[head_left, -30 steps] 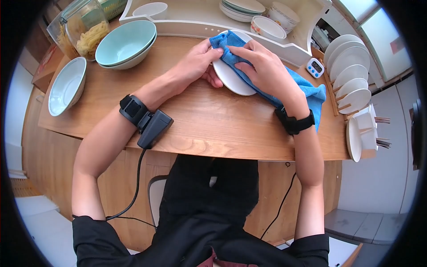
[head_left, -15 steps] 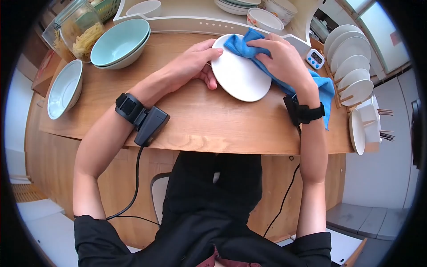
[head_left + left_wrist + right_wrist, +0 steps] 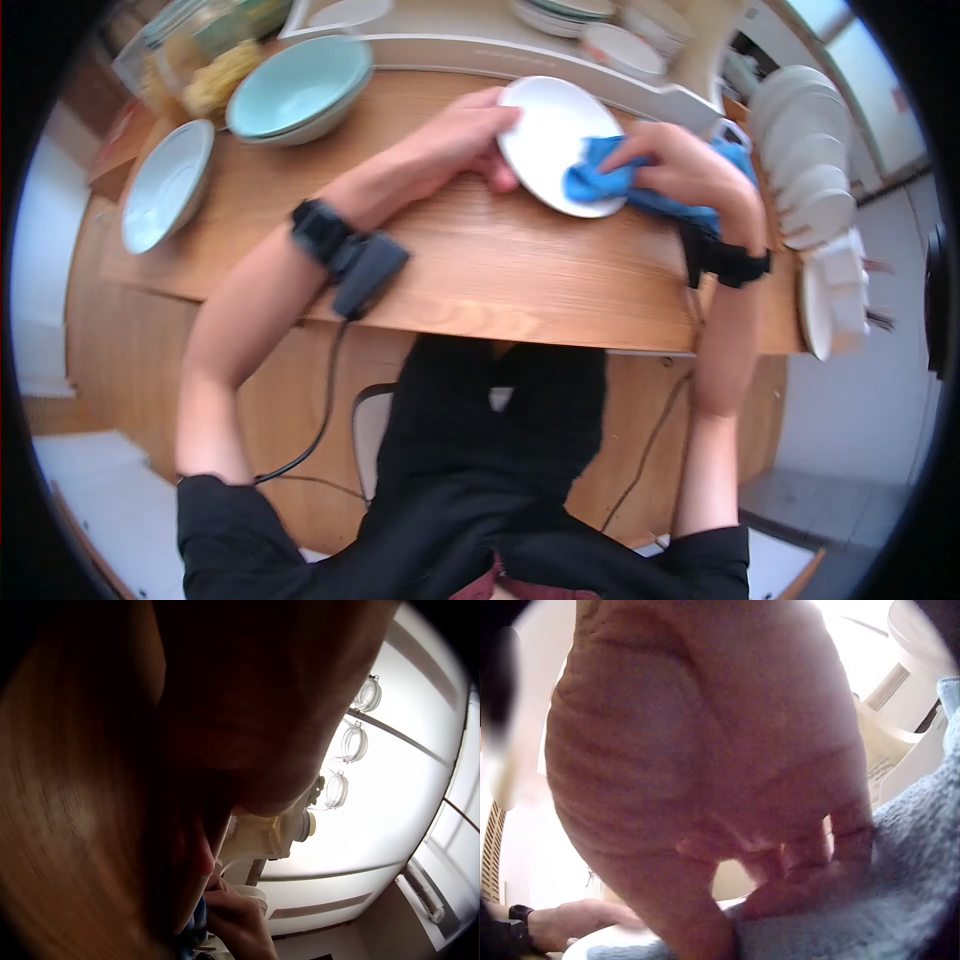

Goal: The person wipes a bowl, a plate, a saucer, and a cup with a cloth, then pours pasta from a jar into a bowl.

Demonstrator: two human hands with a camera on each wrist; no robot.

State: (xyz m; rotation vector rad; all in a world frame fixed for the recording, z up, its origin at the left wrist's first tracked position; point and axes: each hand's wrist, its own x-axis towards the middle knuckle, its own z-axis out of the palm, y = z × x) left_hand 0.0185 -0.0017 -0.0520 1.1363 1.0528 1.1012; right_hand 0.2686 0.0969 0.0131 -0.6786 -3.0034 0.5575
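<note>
My left hand (image 3: 470, 135) grips a white plate (image 3: 550, 130) by its left rim, thumb on the upper face and fingers below. The plate is tilted, its face toward the head camera. A blue cloth (image 3: 597, 180) is bunched under the fingers of my right hand (image 3: 690, 172), pinched against the plate's lower right part. The rest of the cloth trails to the right beneath the right wrist. In the right wrist view the textured cloth (image 3: 915, 855) fills the lower right, and the left hand (image 3: 585, 922) appears behind the plate edge. The left wrist view is mostly dark palm.
Two stacked teal and white bowls (image 3: 300, 90) and a pale bowl (image 3: 168, 190) stand at left, near a jar of pasta (image 3: 225, 80). A white shelf (image 3: 440, 50) with dishes runs along the back. Several plates (image 3: 815, 150) stand in a rack at right.
The right hand has drawn the cloth from the plate's top edge down to its lower right, uncovering most of the face. The left hand keeps hold of the rim. The head view has shifted slightly.
</note>
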